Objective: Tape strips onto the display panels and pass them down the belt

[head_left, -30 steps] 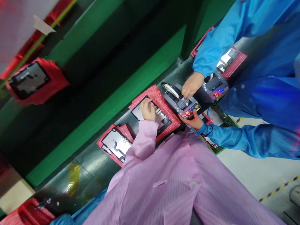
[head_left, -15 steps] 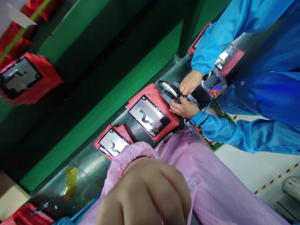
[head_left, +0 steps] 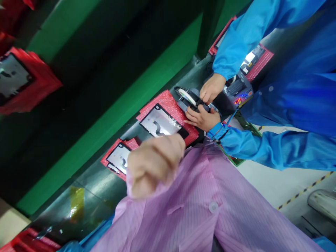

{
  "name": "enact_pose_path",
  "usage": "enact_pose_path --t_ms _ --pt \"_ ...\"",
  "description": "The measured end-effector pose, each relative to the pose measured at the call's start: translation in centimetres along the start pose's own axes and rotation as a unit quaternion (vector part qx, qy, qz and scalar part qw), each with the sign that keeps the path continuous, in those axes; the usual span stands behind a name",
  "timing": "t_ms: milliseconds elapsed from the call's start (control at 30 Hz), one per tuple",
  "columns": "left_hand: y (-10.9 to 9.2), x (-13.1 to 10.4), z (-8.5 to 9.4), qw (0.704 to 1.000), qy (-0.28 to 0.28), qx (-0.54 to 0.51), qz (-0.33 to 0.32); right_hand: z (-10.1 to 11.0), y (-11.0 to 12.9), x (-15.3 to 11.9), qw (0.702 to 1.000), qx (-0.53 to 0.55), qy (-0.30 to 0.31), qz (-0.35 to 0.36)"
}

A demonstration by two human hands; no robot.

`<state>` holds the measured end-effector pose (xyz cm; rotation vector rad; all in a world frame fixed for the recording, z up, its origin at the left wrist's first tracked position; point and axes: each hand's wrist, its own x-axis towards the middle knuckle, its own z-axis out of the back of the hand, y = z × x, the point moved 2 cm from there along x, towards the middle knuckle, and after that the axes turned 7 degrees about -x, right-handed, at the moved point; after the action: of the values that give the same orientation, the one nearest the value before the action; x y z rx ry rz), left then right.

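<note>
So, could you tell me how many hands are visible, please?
3: the wearer's left hand, partly covering a silver panel; a co-worker's ringed hand and other hand, at a grey machine. Others may be hidden.

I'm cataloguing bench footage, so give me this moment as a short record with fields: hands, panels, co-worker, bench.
Left hand: blurred, fingers apparently curled; cannot tell whether it holds anything
Right hand: not in view
Larger-looking panel: on red bubble wrap, partly hidden by the left hand
Second panel: on red sheets, farther left, partly hidden
Co-worker's hands: both at a grey machine with a white roll
Bench: dark top, yellow strip lower left
</note>
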<state>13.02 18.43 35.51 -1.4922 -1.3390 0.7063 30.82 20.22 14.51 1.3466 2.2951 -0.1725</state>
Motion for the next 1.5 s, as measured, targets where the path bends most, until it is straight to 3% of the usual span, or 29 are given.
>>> enact_pose_path --t_ms 67,133,200,267,333,433,500,567,600,633,667,700,767,833,933,1000,1033,1200,1500 --pt "3.1 1.9 2.4 0.997 -0.057 0.053 -0.023 -0.1 0.3 0.5 1.000 0.011 -0.009 0.020" --pt "6.4 2.7 4.9 0.981 -0.125 0.150 0.023 -0.2 0.6 1.0 0.999 -0.006 -0.008 0.034" --pt "9.2 2.5 7.3 0.950 -0.142 0.265 0.087 -0.6 0.6 1.2 0.997 -0.051 0.013 0.050" --pt "11.3 1.9 9.4 0.897 -0.110 0.403 0.144 -1.2 -0.1 0.9 0.980 -0.168 0.060 0.087" --pt "12.7 1.0 10.9 0.812 -0.058 0.544 0.202 -2.2 -1.4 0.1 0.925 -0.339 0.114 0.130" --pt "14.1 -0.2 12.0 0.677 0.026 0.673 0.295 -3.5 -3.2 -1.4 0.802 -0.565 0.127 0.147" --pt "14.7 -0.9 12.0 0.620 0.064 0.706 0.336 -4.1 -3.5 -2.3 0.669 -0.721 0.117 0.140" --pt "15.4 -1.5 11.8 0.588 0.100 0.716 0.362 -4.4 -3.0 -3.0 0.470 -0.862 0.127 0.142" --pt "15.7 -1.7 11.7 0.578 0.119 0.715 0.375 -4.4 -2.5 -3.3 0.386 -0.900 0.139 0.148" --pt "16.0 -1.9 11.6 0.571 0.138 0.710 0.389 -4.3 -2.1 -3.5 0.321 -0.921 0.152 0.158" --pt "16.3 -2.1 11.4 0.567 0.153 0.703 0.402 -4.1 -1.6 -3.7 0.278 -0.931 0.163 0.172" --pt "16.5 -2.2 11.3 0.564 0.163 0.697 0.411 -3.9 -1.2 -3.9 0.255 -0.934 0.168 0.184" --pt "16.7 -2.3 10.9 0.559 0.161 0.698 0.416 -3.3 -0.6 -4.3 0.252 -0.931 0.172 0.200" --pt "16.7 -2.3 10.5 0.553 0.154 0.706 0.415 -2.5 0.0 -4.7 0.284 -0.923 0.145 0.216" --pt "16.6 -2.3 9.9 0.545 0.156 0.711 0.416 -1.4 1.0 -4.9 0.348 -0.894 0.002 0.283" --pt "16.5 -2.2 9.7 0.543 0.158 0.712 0.416 -0.8 1.5 -4.7 0.366 -0.872 -0.077 0.317" --pt "16.4 -2.2 9.6 0.543 0.158 0.712 0.416 -0.7 1.5 -4.6 0.365 -0.872 -0.083 0.316" --pt "16.3 -2.0 9.7 0.553 0.151 0.711 0.409 -0.6 0.6 -4.0 0.343 -0.914 0.014 0.216" --pt "16.8 -2.1 10.0 0.569 0.138 0.711 0.390 -0.8 0.8 -4.2 0.357 -0.917 0.053 0.172"
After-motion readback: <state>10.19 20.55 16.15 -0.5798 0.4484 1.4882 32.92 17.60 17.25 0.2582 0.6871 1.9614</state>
